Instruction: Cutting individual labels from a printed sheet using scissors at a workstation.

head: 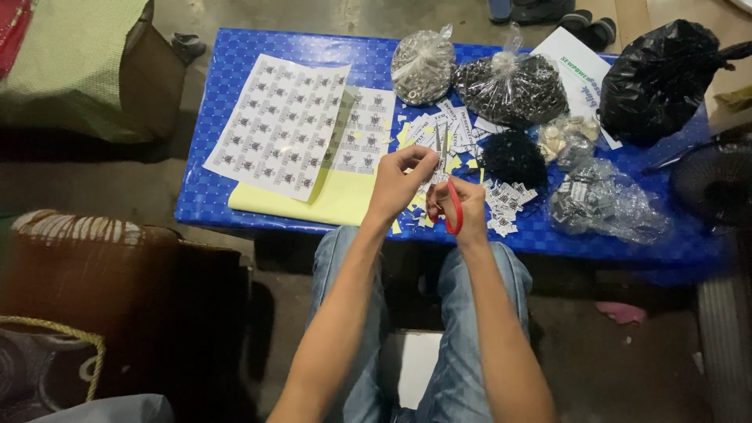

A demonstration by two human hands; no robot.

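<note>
My right hand grips red-handled scissors at the near edge of a blue table; the blades point up toward the table's middle. My left hand pinches a narrow white paper strip beside the blades. A heap of small cut white labels lies right under and around both hands. Left of my hands lie white sheets of printed labels on yellow backing paper.
Clear bags of small metal rings and dark rings, a loose dark pile, crumpled clear bags and a black bag crowd the table's right half. A brown seat stands at left, a fan at right.
</note>
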